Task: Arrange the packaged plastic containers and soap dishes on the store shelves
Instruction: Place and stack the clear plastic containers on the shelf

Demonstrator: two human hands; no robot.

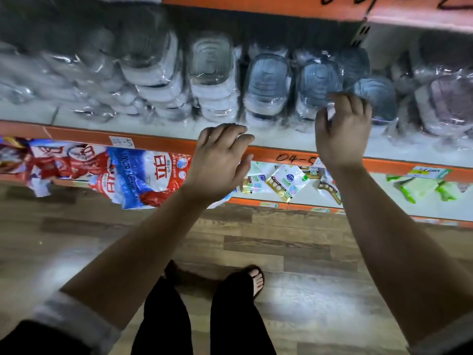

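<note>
Your left grip is hovering over the shelf edge, fingers relaxed and holding nothing. Your right grip is curling against the wrapped containers lying in rows on the shelf — whether it is pinching the wrap cannot be told.

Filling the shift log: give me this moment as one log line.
left hand: open, over shelf edge | right hand: at wrapped blue containers, grip unclear
</note>
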